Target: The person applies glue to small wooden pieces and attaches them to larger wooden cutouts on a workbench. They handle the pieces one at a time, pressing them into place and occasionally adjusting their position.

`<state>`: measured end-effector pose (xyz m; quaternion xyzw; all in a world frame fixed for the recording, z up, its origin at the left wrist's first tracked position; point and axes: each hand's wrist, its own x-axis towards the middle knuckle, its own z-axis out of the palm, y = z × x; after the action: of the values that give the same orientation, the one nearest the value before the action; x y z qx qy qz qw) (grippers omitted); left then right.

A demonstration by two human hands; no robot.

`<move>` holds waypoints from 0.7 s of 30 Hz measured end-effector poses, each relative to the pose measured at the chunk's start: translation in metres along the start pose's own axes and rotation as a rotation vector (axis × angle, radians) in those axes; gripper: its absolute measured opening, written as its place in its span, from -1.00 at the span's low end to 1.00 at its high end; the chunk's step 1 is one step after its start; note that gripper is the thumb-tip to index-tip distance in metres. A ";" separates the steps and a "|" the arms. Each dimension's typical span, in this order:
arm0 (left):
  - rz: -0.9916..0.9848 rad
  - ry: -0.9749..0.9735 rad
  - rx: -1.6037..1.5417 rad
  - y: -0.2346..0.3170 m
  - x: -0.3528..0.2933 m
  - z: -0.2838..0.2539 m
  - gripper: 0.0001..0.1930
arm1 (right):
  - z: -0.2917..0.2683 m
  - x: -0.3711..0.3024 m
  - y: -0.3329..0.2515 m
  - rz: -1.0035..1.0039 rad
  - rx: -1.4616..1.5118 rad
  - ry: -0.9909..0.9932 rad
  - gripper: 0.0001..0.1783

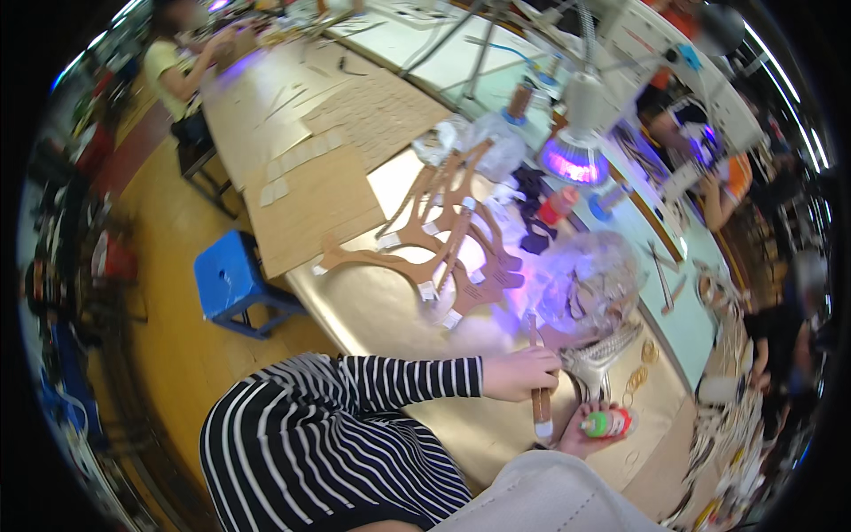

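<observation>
My left hand (521, 373), at the end of a black-and-white striped sleeve, is closed around a narrow brown strap piece (542, 405) with a white lower end. Just right of it and nearer to me, my right hand (578, 433) grips a small bottle (610, 424) with a green cap and a red and white body. The right forearm is mostly hidden behind pale grey cloth (550, 496). Beyond the hands, a bundle of pale straps (598, 359) lies on the gold-coloured tabletop (461, 434).
Several curved brown cut pieces (399, 263) with white tabs lie further off, beside clear plastic bags (594, 275). A lamp (574, 160) glowing purple hangs above a red bottle (558, 206). Yellowish rings (636, 379) lie at right. A blue stool (232, 279) stands left; other people work farther away.
</observation>
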<state>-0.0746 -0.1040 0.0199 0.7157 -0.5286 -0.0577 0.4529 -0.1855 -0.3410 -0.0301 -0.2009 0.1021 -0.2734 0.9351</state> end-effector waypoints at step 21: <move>-0.186 0.014 -0.522 0.023 0.050 -0.021 -0.68 | -0.016 0.005 -0.010 0.090 0.145 0.015 -0.24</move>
<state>-0.0573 -0.1328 0.0685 0.6207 -0.4248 -0.2285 0.6182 -0.1905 -0.3566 -0.0411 -0.1256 0.0979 -0.2394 0.9578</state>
